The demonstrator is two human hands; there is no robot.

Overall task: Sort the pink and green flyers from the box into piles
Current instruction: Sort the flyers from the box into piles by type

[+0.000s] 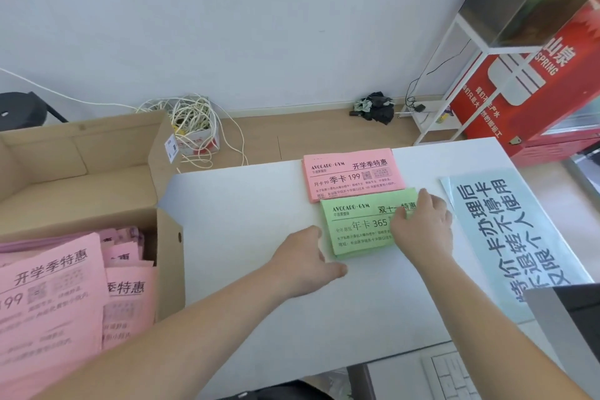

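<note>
2 piles of flyers lie on a white table: 1 green pile nearer the person and 1 pink pile just behind it, the green top edge slightly overlapping the pink pile's near edge. the right hand rests flat on the right part of the green pile, fingers loosely spread and straight, gripping nothing. the left hand lies on the table at the green pile's lower left corner, fingers relaxed against its left edge and thumb pointing right, holding nothing. to the left, 1 open cardboard box stands beside the table, with pink flyers heaped loosely inside it, too many to count. right of the piles, 1 pale blue printed sheet lies on the table. at the near right edge, part of 1 white keyboard shows. on the floor behind, 1 small box of tangled white cables stands against the wall.
</note>
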